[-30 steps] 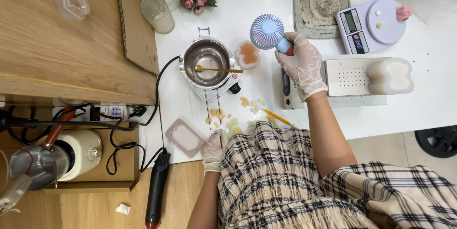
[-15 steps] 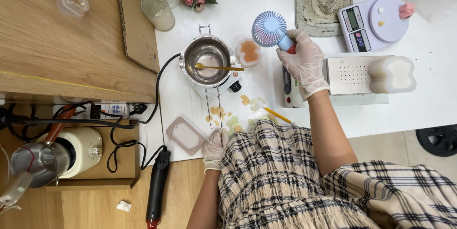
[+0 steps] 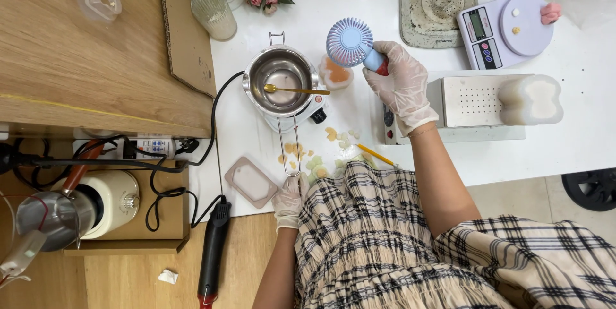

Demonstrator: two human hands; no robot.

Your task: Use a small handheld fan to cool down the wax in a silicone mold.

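- One handheld fan (image 3: 350, 42), one melting pot (image 3: 280, 82), one gold spoon (image 3: 295, 90) inside.
- Right hand (image 3: 399, 87) closed around fan handle.
- Left hand (image 3: 290, 198) resting at table edge (image 3: 250, 209), fingers loosely curled, holding nothing.

- Single view, head-worn camera, looking straight down over the white table (image 3: 577, 148).
- Moderately near; wearer's plaid lap at bottom, wooden floor at lower left.

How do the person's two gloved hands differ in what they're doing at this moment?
The right hand is raised over the white table, its grip closed around the small blue handheld fan; the left hand holds nothing and rests low at the table's near edge, beside the pink rectangular mould. The right is extended, the left tucked close. Both wear thin translucent gloves.
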